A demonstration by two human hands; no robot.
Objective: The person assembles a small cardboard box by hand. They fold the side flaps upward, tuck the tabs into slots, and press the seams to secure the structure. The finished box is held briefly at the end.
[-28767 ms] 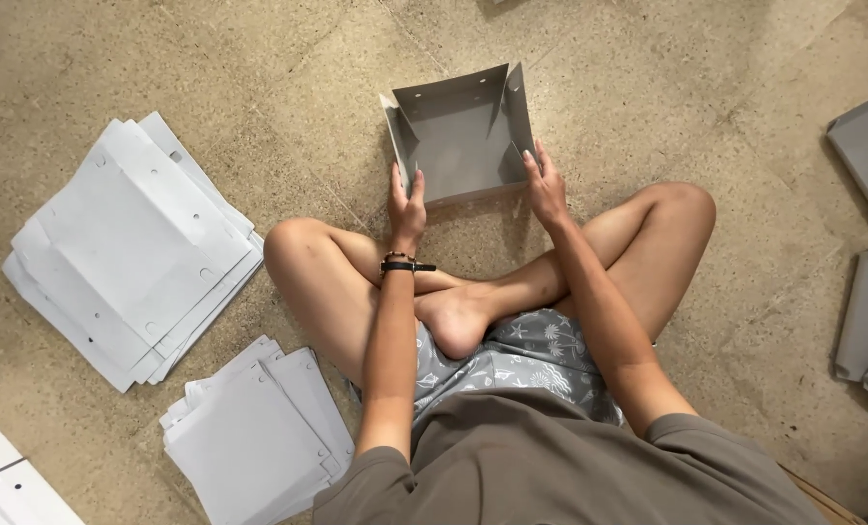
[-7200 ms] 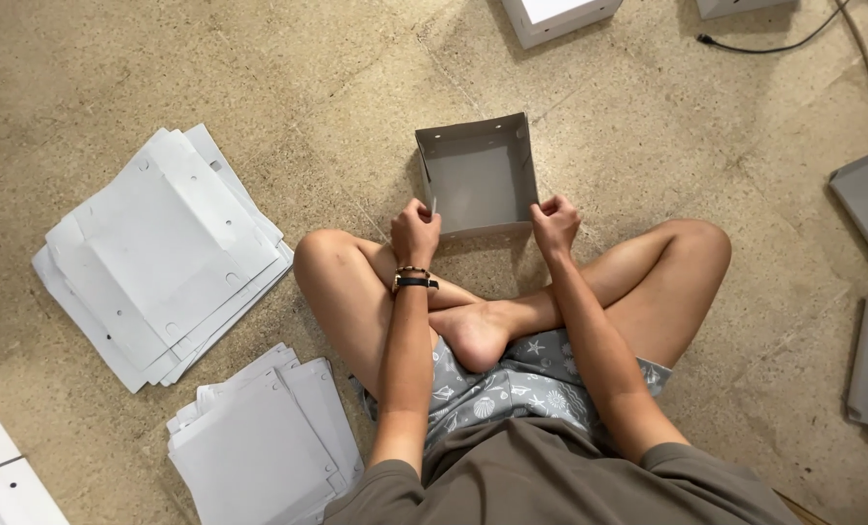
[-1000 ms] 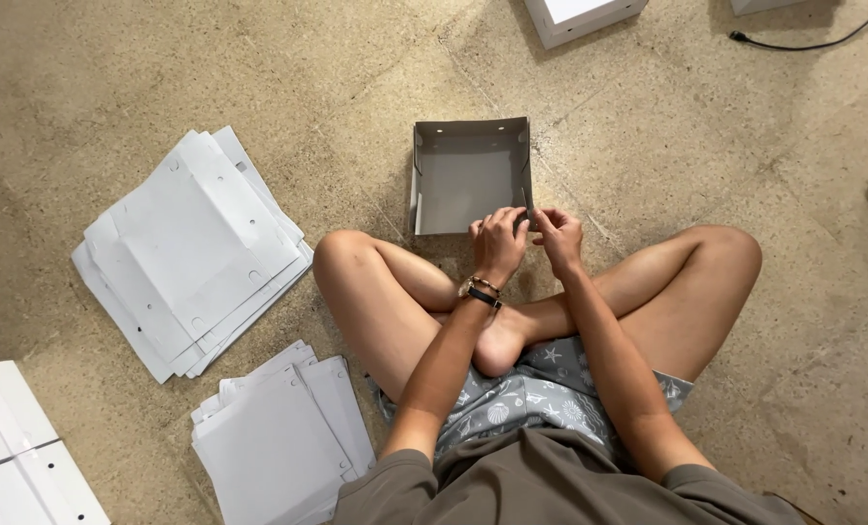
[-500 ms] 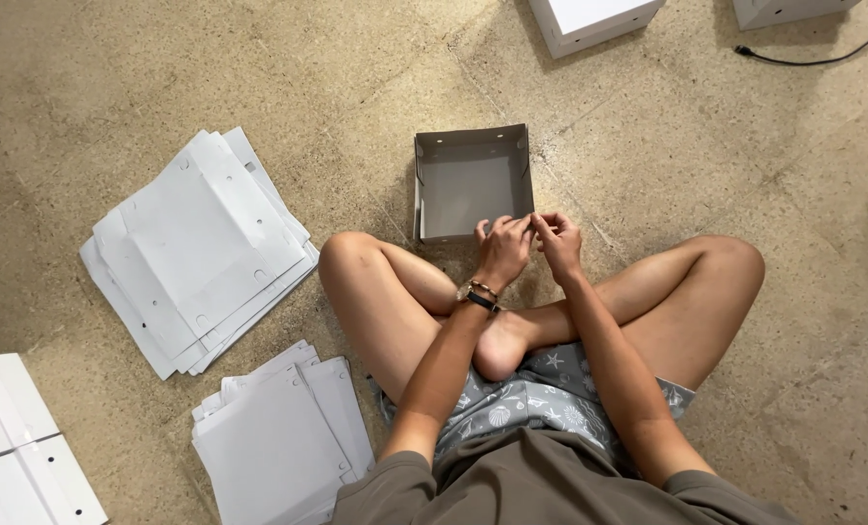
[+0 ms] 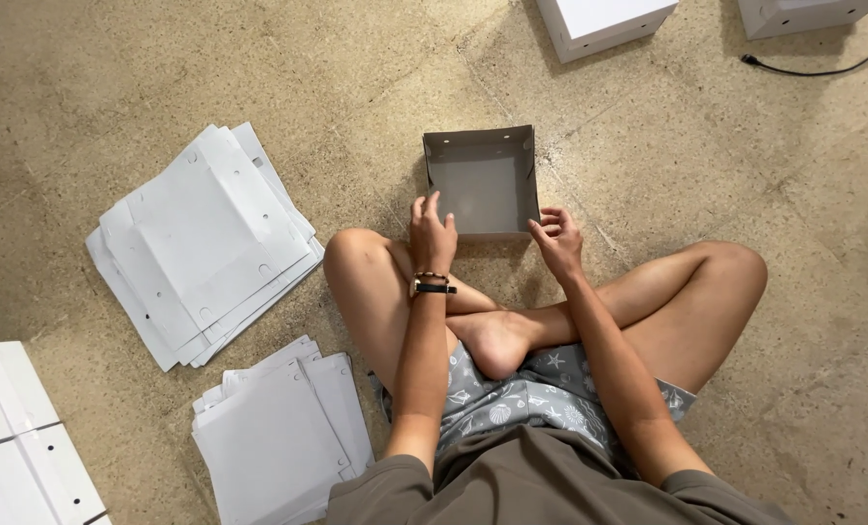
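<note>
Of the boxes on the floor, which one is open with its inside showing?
The grey box between the left hand and right hand. The two white boxes at the top edge show closed tops.

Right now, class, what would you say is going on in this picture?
A person sits cross-legged on a speckled floor, working on a grey folded cardboard box that stands open just in front of their knees. The left hand and right hand are at its near wall, with open fingers, gripping nothing. Two stacks of flat white cardboard sheets lie to the person's left, and finished white boxes stand further away.
</note>
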